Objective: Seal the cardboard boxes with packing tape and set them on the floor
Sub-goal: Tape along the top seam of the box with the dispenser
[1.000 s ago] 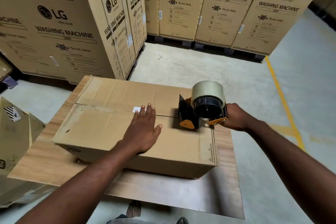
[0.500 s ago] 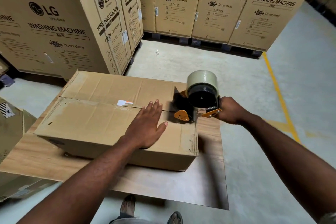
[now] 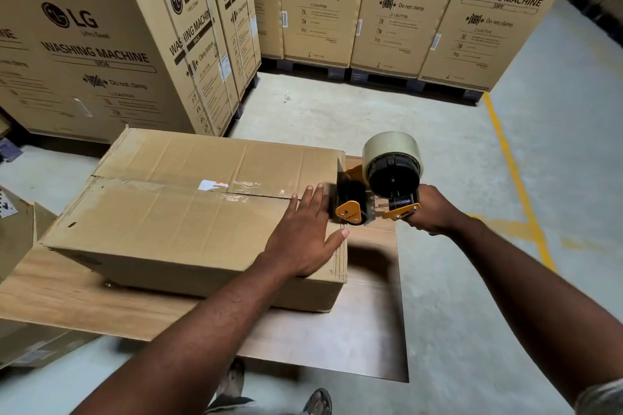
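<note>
A brown cardboard box [image 3: 175, 222] lies flat on a wooden table [image 3: 77, 300], its top flaps closed along a middle seam with clear tape on it. My left hand [image 3: 303, 232] presses flat on the box top near its right end, fingers spread. My right hand [image 3: 435, 209] grips the handle of a black and orange tape dispenser [image 3: 374, 192] with a roll of clear tape. The dispenser sits at the box's right edge, on the seam line.
Tall washing machine cartons [image 3: 101, 44] stand on pallets at the left and along the back [image 3: 404, 17]. Another cardboard box [image 3: 17, 232] stands at the left of the table. A yellow line [image 3: 515, 178] runs along the grey floor on the right. My feet [image 3: 317, 401] show below.
The tape dispenser has travelled right along the seam to the box's right edge. My left hand has slid right behind it, still flat on the top.
</note>
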Demonstrator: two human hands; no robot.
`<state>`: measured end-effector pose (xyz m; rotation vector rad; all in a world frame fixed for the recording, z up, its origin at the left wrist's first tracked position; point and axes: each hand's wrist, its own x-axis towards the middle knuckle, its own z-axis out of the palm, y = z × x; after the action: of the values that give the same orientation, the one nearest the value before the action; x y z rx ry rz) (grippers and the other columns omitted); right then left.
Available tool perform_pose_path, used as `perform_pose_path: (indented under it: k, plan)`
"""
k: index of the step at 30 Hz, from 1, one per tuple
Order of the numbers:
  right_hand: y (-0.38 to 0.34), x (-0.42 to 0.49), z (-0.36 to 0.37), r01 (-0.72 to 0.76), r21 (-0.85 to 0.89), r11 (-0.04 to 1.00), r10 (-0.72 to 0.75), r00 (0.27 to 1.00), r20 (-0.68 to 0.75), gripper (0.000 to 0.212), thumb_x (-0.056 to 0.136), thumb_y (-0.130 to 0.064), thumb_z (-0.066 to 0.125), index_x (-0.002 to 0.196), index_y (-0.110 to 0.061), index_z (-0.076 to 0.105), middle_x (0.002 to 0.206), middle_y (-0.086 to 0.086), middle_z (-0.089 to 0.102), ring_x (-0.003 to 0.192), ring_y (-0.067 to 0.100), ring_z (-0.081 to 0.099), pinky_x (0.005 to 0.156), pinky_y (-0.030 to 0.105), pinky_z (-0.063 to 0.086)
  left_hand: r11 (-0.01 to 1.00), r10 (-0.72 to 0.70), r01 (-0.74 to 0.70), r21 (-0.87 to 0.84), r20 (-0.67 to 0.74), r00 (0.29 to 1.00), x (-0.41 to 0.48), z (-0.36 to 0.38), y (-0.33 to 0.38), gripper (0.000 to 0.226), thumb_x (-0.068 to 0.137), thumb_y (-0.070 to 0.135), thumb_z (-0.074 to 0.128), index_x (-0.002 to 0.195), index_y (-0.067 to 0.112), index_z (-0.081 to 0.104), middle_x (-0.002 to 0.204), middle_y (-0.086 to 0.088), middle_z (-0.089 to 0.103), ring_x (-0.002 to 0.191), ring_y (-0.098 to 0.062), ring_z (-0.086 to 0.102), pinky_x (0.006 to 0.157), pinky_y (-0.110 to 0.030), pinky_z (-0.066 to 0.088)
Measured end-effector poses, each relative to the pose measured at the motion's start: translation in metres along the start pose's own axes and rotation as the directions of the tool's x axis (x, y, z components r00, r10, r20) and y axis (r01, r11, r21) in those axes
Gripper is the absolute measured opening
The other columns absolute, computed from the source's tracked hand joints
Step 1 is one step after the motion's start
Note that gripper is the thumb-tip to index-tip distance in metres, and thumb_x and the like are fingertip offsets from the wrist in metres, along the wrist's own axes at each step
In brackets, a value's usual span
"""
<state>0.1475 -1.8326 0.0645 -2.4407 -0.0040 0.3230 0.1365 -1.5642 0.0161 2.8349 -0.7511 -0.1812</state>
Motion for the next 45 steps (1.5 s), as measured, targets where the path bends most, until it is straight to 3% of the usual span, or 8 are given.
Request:
perform_pose_path:
  k: [9,14,20,24,28,36,40,45]
  plan:
    - [0.025,-0.009,0.0,-0.091,0.051,0.995,0.093,0.994,-0.05,0.017,0.069,-0.022,0.058,0.059,-0.007,0.059,0.047,0.004,0.051,0.041,0.019,0.042,0.04,0.026,0.036,1.0,-0.025,0.025,-0.009,0.029,0.999,-0.001,0.0,-0.002,0.092,0.092,0.075,0.013,0.159,0.014,-0.005,0.166,-0.005,-0.015,0.152,-0.016,-0.015,0.125,-0.041,-0.003]
    - [0.041,-0.02,-0.007,-0.04,-0.034,0.999,0.039,0.999,-0.027,0.011,0.067,-0.026,0.057,0.059,-0.019,0.058,0.043,-0.01,0.053,0.039,0.006,0.048,0.039,0.013,0.032,1.0,-0.025,0.025,-0.008,0.028,0.999,-0.001,0.001,-0.003,0.091,0.093,0.074,0.013,0.159,0.014,-0.006,0.165,-0.005,-0.017,0.151,-0.015,-0.018,0.124,-0.042,-0.003]
    - [0.048,0.004,0.004,0.051,-0.35,0.935,-0.032,0.998,0.061,0.034,0.068,-0.046,0.046,0.074,-0.019,0.066,0.087,0.015,0.071,0.082,0.034,0.064,0.066,0.028,0.036,1.0,-0.026,0.027,-0.013,0.034,0.999,-0.001,0.001,-0.002,0.089,0.094,0.073,0.013,0.158,0.014,-0.007,0.165,-0.004,-0.018,0.151,-0.015,-0.019,0.124,-0.041,-0.005]
    - [0.02,0.011,-0.001,0.039,-0.368,0.929,0.002,0.994,0.11,0.03,0.066,-0.053,0.042,0.057,-0.024,0.046,0.064,0.004,0.057,0.063,0.023,0.05,0.055,0.023,0.035,1.0,-0.028,0.028,-0.006,0.039,0.999,0.0,0.001,-0.002,0.088,0.095,0.072,0.012,0.158,0.013,-0.007,0.165,-0.004,-0.017,0.151,-0.016,-0.018,0.124,-0.042,-0.005]
    - [0.02,0.015,-0.004,-0.154,-0.181,0.971,0.177,0.977,0.117,0.024,0.077,-0.015,0.061,0.054,-0.01,0.057,0.037,-0.002,0.049,0.031,0.016,0.044,0.034,0.019,0.035,1.0,-0.024,0.024,-0.003,0.025,0.999,0.0,0.002,-0.003,0.088,0.095,0.071,0.012,0.158,0.013,-0.005,0.166,-0.005,-0.015,0.152,-0.017,-0.016,0.124,-0.042,-0.004]
    - [0.093,-0.016,0.071,-0.395,-0.181,0.9,0.434,0.844,0.315,0.018,0.073,-0.021,0.065,0.058,-0.012,0.062,0.056,0.008,0.058,0.041,0.022,0.051,0.042,0.031,0.048,1.0,-0.011,0.011,0.004,0.03,0.999,0.0,0.003,-0.004,0.089,0.095,0.072,0.01,0.158,0.012,-0.007,0.165,-0.005,-0.017,0.151,-0.016,-0.018,0.124,-0.042,-0.005]
    - [0.115,-0.046,0.129,-0.686,0.418,0.595,0.539,0.727,0.425,0.032,0.088,-0.006,0.059,0.06,-0.01,0.044,0.048,0.005,0.037,0.038,0.017,0.032,0.042,0.022,0.028,1.0,-0.01,0.01,0.002,0.025,1.0,0.0,0.003,-0.004,0.088,0.095,0.071,0.011,0.158,0.012,-0.006,0.165,-0.005,-0.017,0.151,-0.017,-0.018,0.124,-0.042,-0.004]
    - [0.1,-0.049,0.175,-0.609,0.78,-0.141,0.374,0.697,0.612,0.041,0.095,-0.018,0.047,0.055,-0.016,0.039,0.044,-0.001,0.03,0.035,0.013,0.03,0.036,0.021,0.03,1.0,-0.011,0.011,0.005,0.018,1.0,-0.001,0.003,-0.003,0.087,0.096,0.07,0.012,0.158,0.012,-0.005,0.165,-0.005,-0.017,0.151,-0.017,-0.018,0.124,-0.042,-0.004]
